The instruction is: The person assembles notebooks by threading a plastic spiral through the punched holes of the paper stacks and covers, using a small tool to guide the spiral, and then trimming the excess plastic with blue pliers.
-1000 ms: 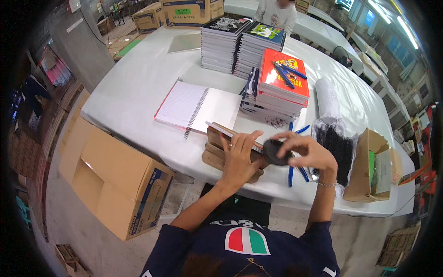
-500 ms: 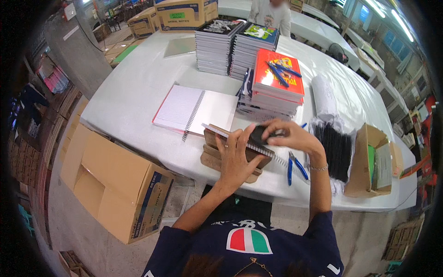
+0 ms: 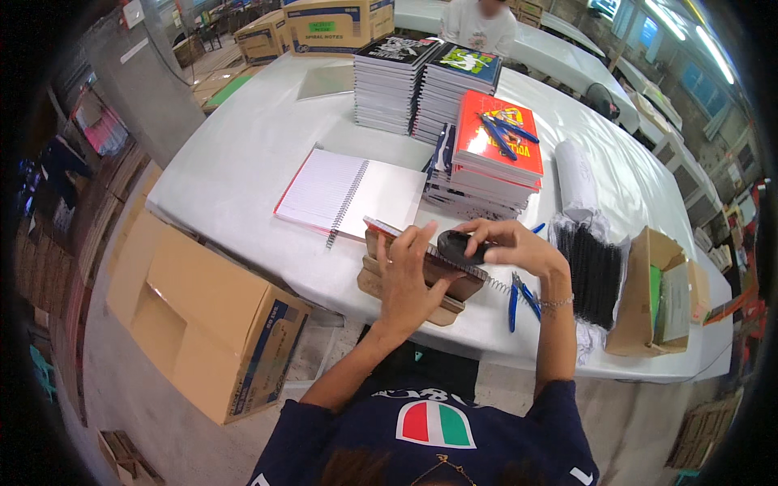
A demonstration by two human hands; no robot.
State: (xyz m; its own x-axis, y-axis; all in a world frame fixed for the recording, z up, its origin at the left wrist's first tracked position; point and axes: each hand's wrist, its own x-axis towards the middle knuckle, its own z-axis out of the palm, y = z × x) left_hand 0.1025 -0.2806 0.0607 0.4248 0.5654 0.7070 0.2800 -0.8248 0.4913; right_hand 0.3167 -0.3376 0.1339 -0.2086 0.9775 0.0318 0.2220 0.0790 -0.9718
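Note:
A notebook stands on its edge in a small wooden holder at the table's front. My left hand grips the notebook and holder, fingers over the upper edge and thumb on the near side. My right hand holds a round black ring-shaped piece against the notebook's upper edge, fingertips in its hollow. From the notebook's right end sticks out a loose wire coil. Just right of it lie blue-handled pliers. Behind the holder an open spiral notebook lies flat.
Stacked spiral notebooks stand at the back. Nearer, a red-covered stack carries more blue-handled pliers. At right are bundled black coils and an open carton. A large cardboard box stands left, below the table; a person is beyond.
My right hand has turned slightly, leaving the black ring more in sight. My left hand still grips the notebook. The whole view has shifted a little.

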